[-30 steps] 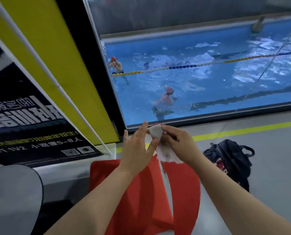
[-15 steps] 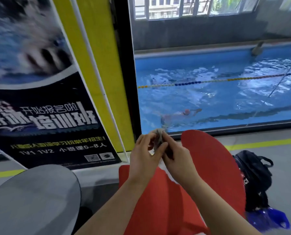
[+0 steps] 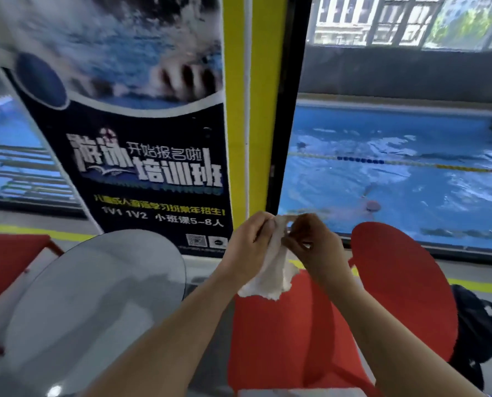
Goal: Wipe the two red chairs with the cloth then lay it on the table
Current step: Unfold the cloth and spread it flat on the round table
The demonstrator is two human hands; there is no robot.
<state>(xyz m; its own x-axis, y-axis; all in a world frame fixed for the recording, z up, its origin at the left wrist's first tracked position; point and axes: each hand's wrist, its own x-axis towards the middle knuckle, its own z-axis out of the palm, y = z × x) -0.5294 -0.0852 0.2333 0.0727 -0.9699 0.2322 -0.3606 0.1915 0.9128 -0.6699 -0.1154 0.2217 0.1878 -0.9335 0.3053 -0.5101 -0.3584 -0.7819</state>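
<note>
Well, from the head view, both my hands are raised in front of me with the white cloth [image 3: 273, 270] between them. My left hand [image 3: 249, 242] grips the cloth's upper edge with curled fingers. My right hand [image 3: 310, 245] pinches the same edge just beside it, so the two hands nearly touch. The cloth hangs down from them, below my left palm and wrist, bunched and ragged at its lower end. It hangs in the air above the seat of the red chair [image 3: 282, 339] in front of me. The round grey worktop [image 3: 95, 296] lies left of my left forearm, apart from the cloth. A second red chair [image 3: 6, 262] shows at the far left, beyond the worktop. A black backpack [image 3: 479, 325] sits on the floor to the right of the near chair's round back.
</note>
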